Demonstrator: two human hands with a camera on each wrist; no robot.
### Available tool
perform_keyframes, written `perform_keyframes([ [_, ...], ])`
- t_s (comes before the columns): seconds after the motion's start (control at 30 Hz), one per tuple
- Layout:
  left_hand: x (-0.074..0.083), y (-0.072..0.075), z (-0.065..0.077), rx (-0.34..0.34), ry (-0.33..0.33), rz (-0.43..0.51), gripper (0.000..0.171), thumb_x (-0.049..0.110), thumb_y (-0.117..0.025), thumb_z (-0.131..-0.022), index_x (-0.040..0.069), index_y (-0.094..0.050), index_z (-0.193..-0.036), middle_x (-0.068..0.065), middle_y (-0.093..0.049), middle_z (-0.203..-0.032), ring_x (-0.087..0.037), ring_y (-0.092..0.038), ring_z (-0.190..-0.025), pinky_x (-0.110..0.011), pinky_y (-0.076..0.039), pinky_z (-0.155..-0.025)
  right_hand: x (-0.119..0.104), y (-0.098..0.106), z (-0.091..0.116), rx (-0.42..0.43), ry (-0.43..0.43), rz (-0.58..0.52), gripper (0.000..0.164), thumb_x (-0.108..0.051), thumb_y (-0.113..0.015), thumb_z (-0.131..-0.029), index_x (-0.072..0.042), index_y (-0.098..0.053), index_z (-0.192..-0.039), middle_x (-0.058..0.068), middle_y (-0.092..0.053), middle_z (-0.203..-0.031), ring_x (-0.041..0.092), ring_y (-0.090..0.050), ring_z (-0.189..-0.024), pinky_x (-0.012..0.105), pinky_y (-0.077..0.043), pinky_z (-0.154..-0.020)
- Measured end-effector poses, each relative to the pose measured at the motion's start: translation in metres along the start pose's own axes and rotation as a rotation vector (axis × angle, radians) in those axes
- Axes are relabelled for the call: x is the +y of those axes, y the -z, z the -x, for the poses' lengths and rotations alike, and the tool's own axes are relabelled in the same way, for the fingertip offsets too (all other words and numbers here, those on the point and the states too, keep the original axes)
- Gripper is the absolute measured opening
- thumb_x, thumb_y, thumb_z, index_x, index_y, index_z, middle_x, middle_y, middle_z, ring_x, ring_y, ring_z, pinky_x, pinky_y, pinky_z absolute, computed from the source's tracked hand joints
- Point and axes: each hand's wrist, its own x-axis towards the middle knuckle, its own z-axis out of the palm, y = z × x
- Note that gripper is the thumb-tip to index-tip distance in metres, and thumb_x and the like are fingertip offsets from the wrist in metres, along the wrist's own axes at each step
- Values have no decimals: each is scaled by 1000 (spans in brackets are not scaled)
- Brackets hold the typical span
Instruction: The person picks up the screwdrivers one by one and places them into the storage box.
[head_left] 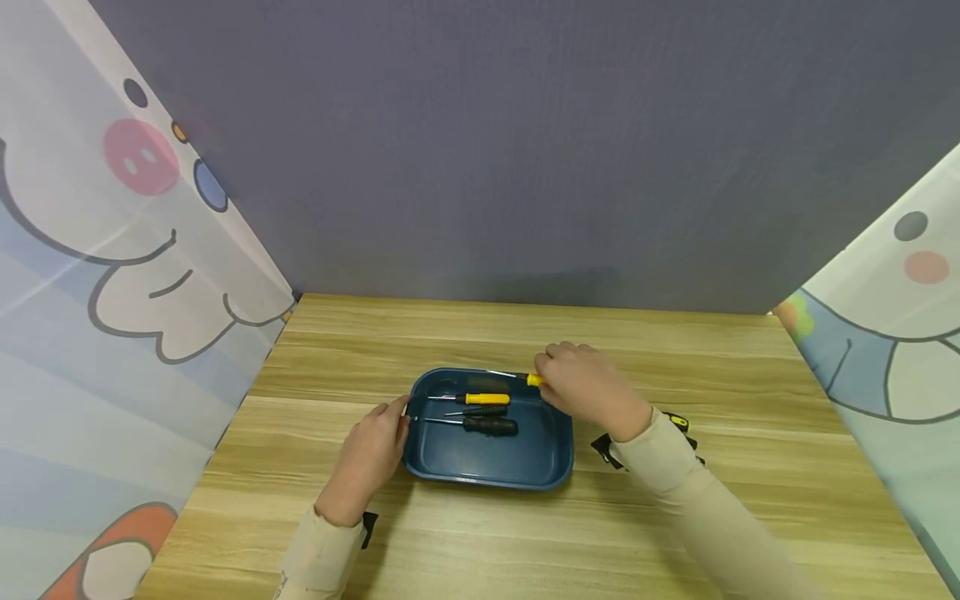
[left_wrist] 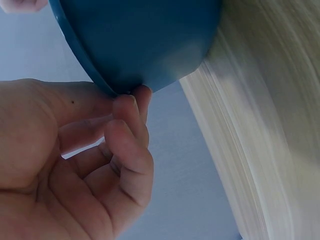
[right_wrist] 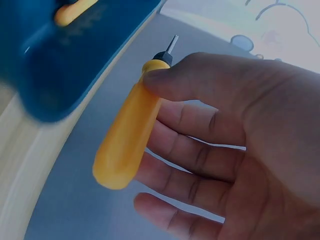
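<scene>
Right grip point(head_left: 587, 385) pinches a yellow-handled screwdriver point(right_wrist: 126, 131); to its left, the left grip point(head_left: 371, 450) pinches the blue tray point(head_left: 483, 461), probably to steady it.

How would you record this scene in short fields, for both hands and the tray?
Left hand: pinches the left rim of the blue tray
Right hand: holds a yellow screwdriver near the tray's far edge
Tray position: on the wooden table
Tray contents: second yellow screwdriver, small black screwdriver, larger black screwdriver
Their direction: handles right, shafts left
By right sleeve: partly hidden items, unidentifiable
</scene>
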Motion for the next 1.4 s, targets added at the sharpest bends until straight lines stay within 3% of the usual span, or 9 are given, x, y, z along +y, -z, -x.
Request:
perform_keyframes([
  [0.3,0,-1,-1,-6,4,2,30,3,-65,-95,-3,-65,-124,-16,-66,-91,-35,-66,-74,-49,-55,-63,-27,-15,-29,39,82,-7,10,-18,-77,-86,-11,-70,-88,-1,-58,-77,17,-56,-68,34,-51,-63],
  [0.43,0,0,0,2,0,1,30,3,-65,-95,-3,-65,-124,-16,-66,-90,-34,-66,-74,-49,-55,-63,-40,-25,-40,11,95,-20,12,-20,-78,-86,-11,-72,-91,0,-62,-80,17,-59,-70,35,-52,-65],
  [0.63,1,0,-1,11,-9,1,30,2,-66,-94,-3,-65,-124,-16,-66,-89,-34,-66,-73,-48,-55,-63,-53,-42,-52,-75,84,-69,9,-18,-76,-88,-11,-74,-94,1,-63,-81,14,-56,-67,31,-51,-57],
  [0.87,2,1,0,-1,1,-4,29,2,-65,-95,-3,-65,-124,-15,-65,-87,-32,-65,-70,-48,-54,-61,-59,-52,-56,-144,77,-83,15,-20,-77,-88,-11,-74,-99,2,-64,-86,14,-60,-73,32,-53,-63],
  [1.4,2,0,1,-3,16,-5,30,4,-64,-96,-2,-65,-125,-12,-64,-85,-28,-63,-67,-45,-53,-57,-59,-50,-54,-151,63,-90,13,-20,-74,-92,-11,-74,-102,2,-64,-88,15,-60,-73,30,-52,-62],
])
